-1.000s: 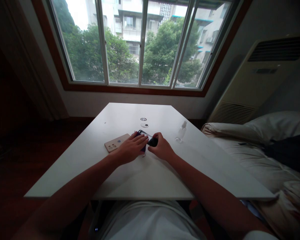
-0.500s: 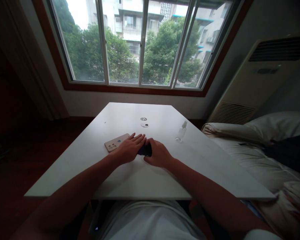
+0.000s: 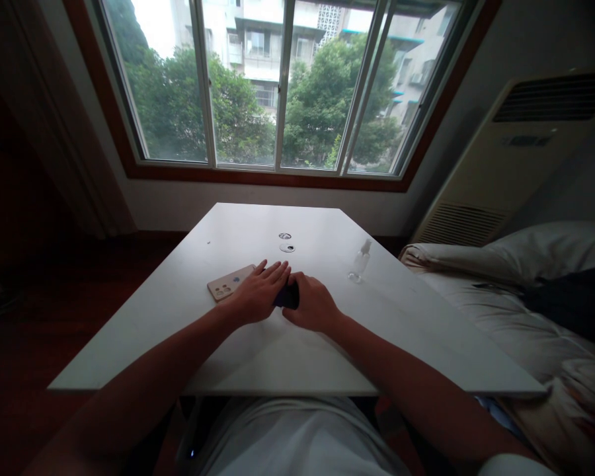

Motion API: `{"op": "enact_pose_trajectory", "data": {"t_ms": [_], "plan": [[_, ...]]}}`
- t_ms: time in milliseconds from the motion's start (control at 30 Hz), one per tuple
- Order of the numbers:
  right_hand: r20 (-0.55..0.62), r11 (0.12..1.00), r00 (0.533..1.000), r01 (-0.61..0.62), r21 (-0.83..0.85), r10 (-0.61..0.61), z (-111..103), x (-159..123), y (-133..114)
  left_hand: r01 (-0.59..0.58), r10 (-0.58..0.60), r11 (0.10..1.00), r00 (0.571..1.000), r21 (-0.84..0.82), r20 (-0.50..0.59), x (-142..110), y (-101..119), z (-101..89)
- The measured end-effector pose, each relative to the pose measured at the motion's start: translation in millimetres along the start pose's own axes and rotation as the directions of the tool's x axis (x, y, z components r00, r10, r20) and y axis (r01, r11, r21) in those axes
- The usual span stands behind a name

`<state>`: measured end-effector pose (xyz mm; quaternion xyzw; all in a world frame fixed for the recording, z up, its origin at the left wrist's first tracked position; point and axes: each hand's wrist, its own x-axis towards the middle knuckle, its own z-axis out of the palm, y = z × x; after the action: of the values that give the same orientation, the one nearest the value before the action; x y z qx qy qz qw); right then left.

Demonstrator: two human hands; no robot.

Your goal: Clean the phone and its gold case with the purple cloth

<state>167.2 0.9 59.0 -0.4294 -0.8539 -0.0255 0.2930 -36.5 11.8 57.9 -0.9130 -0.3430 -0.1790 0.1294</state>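
Both my hands rest side by side on a white table (image 3: 258, 357). My left hand (image 3: 258, 293) lies flat with its fingers stretched out over a dark flat object (image 3: 286, 297), probably a phone, which is mostly hidden. My right hand (image 3: 313, 304) has its fingers curled round the right part of that dark object. A beige phone (image 3: 226, 284) lies face down just left of my left hand, its camera holes showing.
A small clear spray bottle (image 3: 359, 262) stands to the right of my hands. Two small round items (image 3: 286, 242) lie farther back on the table. A bed with a pillow (image 3: 520, 258) adjoins the table's right side. A window and an air conditioner stand behind.
My right hand slid left and closed over the dark object, which now shows far less. My left hand's fingers flattened and stretched forward over it.
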Motion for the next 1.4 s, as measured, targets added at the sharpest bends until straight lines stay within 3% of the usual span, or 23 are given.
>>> {"op": "enact_pose_trajectory", "data": {"t_ms": [233,467,767,967,1233,1400], "plan": [[0.018,0.976,0.979,-0.203,0.075,0.202,-4.3,2.8,-2.9,-0.038,0.038,0.999,0.999,0.001,-0.016,0.5,-3.5,-0.6],[0.047,0.896,0.908,-0.419,0.147,0.416,0.1,6.2,7.5,-0.043,0.042,0.998,0.999,-0.042,-0.018,-1.6,-4.6,-1.4],[0.092,0.769,0.84,-0.529,0.358,0.535,9.4,11.4,30.2,-0.054,0.055,0.995,0.999,-0.087,0.001,-2.0,-5.3,4.2],[0.099,0.777,0.861,-0.495,0.39,0.499,12.5,9.5,34.4,-0.097,0.097,0.986,0.995,-0.137,-0.012,-1.2,-7.8,5.8],[0.034,0.903,0.918,-0.395,0.169,0.395,1.1,3.3,18.4,-0.097,0.101,0.981,0.995,-0.168,0.013,-2.6,-6.6,5.8],[0.016,0.962,0.965,-0.263,0.069,0.262,-1.9,0.8,5.3,-0.083,0.088,0.983,0.996,-0.162,0.021,-1.3,-5.6,6.5]]}}
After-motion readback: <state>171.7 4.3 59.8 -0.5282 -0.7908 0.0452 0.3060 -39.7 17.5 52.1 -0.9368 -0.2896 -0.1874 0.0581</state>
